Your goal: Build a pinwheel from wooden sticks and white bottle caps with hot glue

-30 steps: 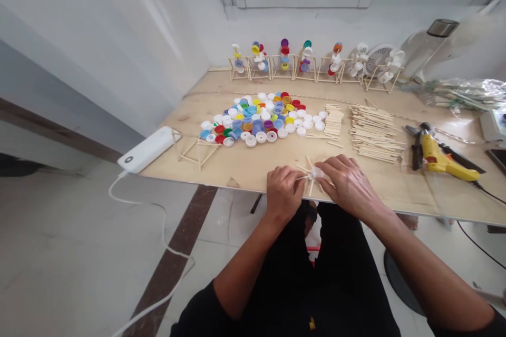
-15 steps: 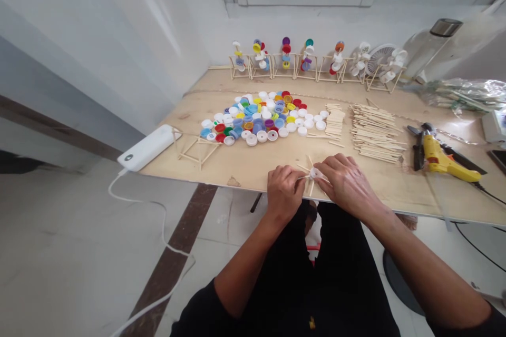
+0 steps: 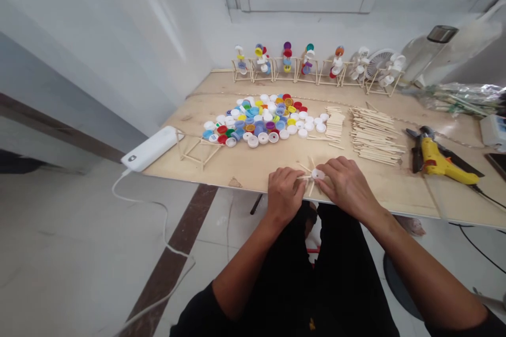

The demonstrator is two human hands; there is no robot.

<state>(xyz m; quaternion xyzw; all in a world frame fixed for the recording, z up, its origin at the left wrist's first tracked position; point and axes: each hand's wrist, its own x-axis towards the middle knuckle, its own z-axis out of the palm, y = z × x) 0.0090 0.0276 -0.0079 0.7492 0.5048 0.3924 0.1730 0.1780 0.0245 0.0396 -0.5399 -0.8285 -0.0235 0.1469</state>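
At the table's front edge lies a white bottle cap (image 3: 317,174) with thin wooden sticks (image 3: 311,188) radiating from it like spokes. My left hand (image 3: 285,192) is closed, its thumb and forefinger pinching one of these sticks on the left side. From the right, my right hand (image 3: 347,184) grips the white cap between thumb and fingers; part of the cap and some spokes are hidden under it. Beyond both hands spreads a heap of coloured bottle caps (image 3: 259,127). Two piles of wooden sticks (image 3: 375,136) lie behind my right hand.
A yellow glue gun (image 3: 443,163) and dark-handled pliers (image 3: 416,151) lie at the right. Stick frames with cap wheels (image 3: 287,63) line the wall. A bare stick frame (image 3: 195,155) and a white power strip (image 3: 152,148) sit at the left edge.
The right hand has shifted slightly on the white cap, and more of the cap's face shows. The left hand keeps its pinch. The whole view has tilted a little.
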